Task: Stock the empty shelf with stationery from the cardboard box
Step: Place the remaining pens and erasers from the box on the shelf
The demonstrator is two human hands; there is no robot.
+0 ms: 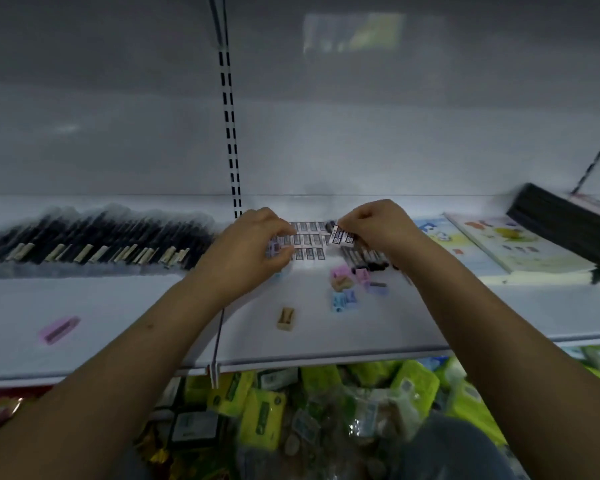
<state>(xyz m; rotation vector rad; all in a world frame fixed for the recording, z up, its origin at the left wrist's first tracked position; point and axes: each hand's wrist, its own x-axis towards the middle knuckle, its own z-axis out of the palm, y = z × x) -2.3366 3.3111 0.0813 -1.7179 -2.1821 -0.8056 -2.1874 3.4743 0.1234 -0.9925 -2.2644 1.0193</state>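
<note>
Small flat rectangular eraser (pixel 342 236), white paper sleeve with dark print, pinched in curled fingers of right hand (pixel 371 226), long axis roughly left-right, tilted slightly. Held just above grid of matching erasers (pixel 307 242) lying flat in rows on white smooth shelf (pixel 118 306). Left hand (pixel 253 247) fingers curled onto erasers at grid's left edge. Near right: row of dark markers (pixel 364 256), pastel plastic sharpeners (pixel 347 285) scattered. Far left: long row of dark pens (pixel 94 240). Far right: glossy booklets (pixel 506 244).
</note>
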